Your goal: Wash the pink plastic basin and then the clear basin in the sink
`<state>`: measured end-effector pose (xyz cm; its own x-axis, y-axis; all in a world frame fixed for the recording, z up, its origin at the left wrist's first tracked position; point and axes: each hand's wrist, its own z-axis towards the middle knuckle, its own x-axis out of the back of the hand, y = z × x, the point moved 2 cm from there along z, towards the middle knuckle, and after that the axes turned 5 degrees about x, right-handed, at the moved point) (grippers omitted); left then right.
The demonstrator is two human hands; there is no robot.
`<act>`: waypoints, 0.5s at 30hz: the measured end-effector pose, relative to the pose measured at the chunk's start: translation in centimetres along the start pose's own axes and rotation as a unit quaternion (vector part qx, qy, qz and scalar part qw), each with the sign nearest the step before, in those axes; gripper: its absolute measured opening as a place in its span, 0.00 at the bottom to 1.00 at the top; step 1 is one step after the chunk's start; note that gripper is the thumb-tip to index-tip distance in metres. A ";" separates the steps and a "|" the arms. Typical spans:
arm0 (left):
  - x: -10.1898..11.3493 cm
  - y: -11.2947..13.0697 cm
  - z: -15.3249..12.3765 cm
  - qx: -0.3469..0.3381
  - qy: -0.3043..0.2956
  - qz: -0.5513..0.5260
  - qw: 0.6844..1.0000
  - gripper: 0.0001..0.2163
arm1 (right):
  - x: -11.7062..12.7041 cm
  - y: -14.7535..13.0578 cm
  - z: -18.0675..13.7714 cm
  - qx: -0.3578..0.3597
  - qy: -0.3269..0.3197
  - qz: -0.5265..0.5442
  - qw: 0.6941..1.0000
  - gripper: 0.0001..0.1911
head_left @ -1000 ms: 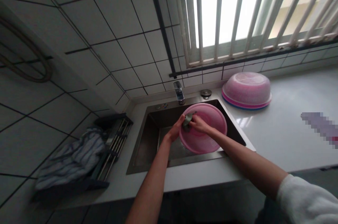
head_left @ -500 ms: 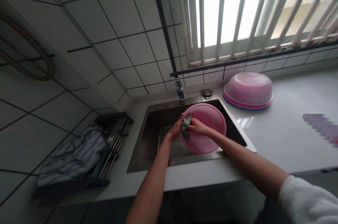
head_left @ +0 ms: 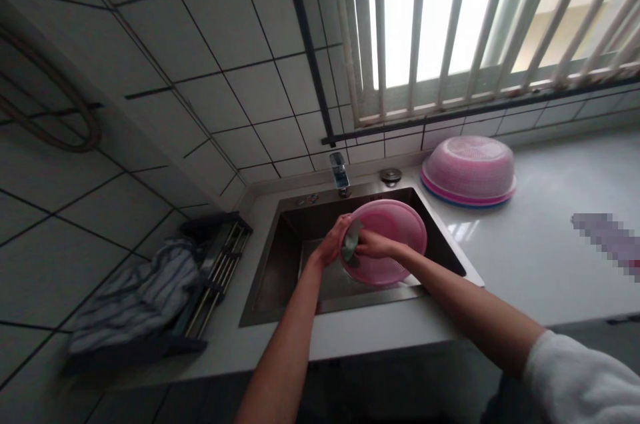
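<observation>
A pink plastic basin with a perforated side, like a colander (head_left: 400, 227), is tilted in the steel sink (head_left: 293, 277). At its left rim, my left hand (head_left: 333, 242) is closed round the edge. My right hand (head_left: 373, 244) reaches over the basin from the right and grips a green cloth (head_left: 351, 242). The cloth is pressed against the left part of the rim, beside my left fingers. Some of the fingers of both hands are hidden by the cloth and the rim.
Behind the sink stands a faucet (head_left: 340, 171), with a round metal drain cover (head_left: 391, 175) to its right. Upturned pink colanders (head_left: 469, 169) sit on the counter at right. A rack (head_left: 220, 271) with a striped cloth (head_left: 145, 291) lies left of the sink.
The basin has tipped slightly and its near edge sits a little higher. The green cloth has shifted slightly down along the left rim with my right hand. My left hand keeps its hold.
</observation>
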<state>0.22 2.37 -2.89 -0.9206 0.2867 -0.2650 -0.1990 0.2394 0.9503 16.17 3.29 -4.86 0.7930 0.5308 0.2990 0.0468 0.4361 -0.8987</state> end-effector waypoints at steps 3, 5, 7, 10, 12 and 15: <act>-0.1 0.1 -0.4 0.019 -0.010 0.067 0.998 0.33 | -1.3 -0.2 -0.3 -0.022 -0.052 0.006 0.998 0.04; -0.1 0.2 -0.6 0.029 -0.032 0.097 0.994 0.35 | -1.1 0.0 -0.3 -0.046 -0.015 -0.001 0.999 0.06; -0.2 0.3 -0.5 0.018 -0.043 0.090 0.995 0.35 | -0.2 0.2 -0.1 -0.059 0.046 -0.013 0.997 0.06; -0.5 0.2 -0.2 0.008 -0.054 0.040 0.998 0.35 | 1.9 0.4 0.0 -0.060 0.155 -0.009 0.986 0.08; -0.8 0.1 0.0 0.004 -0.060 0.016 0.998 0.36 | 3.1 0.4 0.1 -0.056 0.221 -0.003 0.974 0.08; -1.0 0.0 0.1 -0.024 -0.036 0.026 0.999 0.35 | 3.0 0.2 0.1 -0.044 0.204 -0.013 0.978 0.07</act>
<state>1.16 2.17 -2.59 -0.9039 0.3637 -0.2251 -0.1699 0.1777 0.9693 18.53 5.06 -4.15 0.9667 0.1779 0.1841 0.1071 0.3721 -0.9220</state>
